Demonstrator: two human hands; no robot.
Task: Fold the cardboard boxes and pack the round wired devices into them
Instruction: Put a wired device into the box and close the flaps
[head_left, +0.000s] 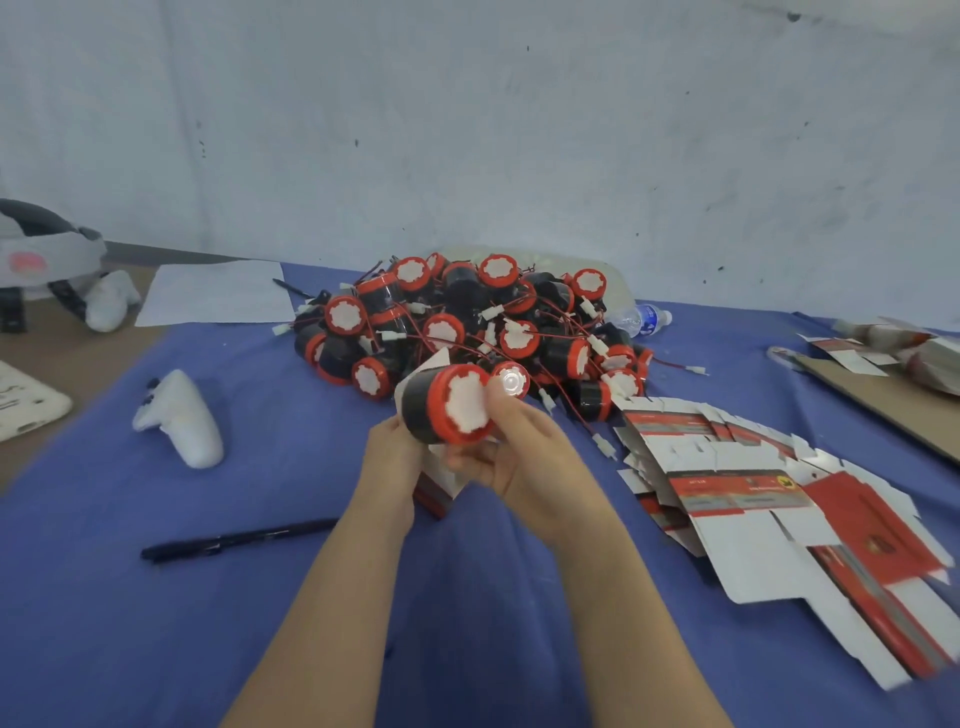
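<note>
Closest to us, two bare forearms reach out over the blue cloth (156, 649) that covers the bench. A black pen (234, 540) lies on the cloth to the left of them, and a fan of flat, unfolded box blanks (769, 525), white with red printing, spreads out to the right.

Just beyond, the left hand (395, 457) grips a partly folded cardboard box (436, 493), its fingers wrapped round the far side. The right hand (519, 457) holds a round wired device (452, 410) – black body, red rim, white face – with its fingers curled under it and the thumb against the rim. The device is held above the bench, against the box's raised white flap. We cannot tell how far into the box it sits.

To the left, a white controller (182, 421) rests on the cloth. Behind the hands is a heap of the same devices (467, 322), tangled in red wires with white plugs. A clear water bottle (644, 318) lies at the heap's right edge, and a brown cardboard sheet (883, 405) lies further right.

At the far left we see a white paper sheet (218, 291), a second controller (109, 301) and a headset (41, 260) – all in front of a pale, marked wall (519, 130).
</note>
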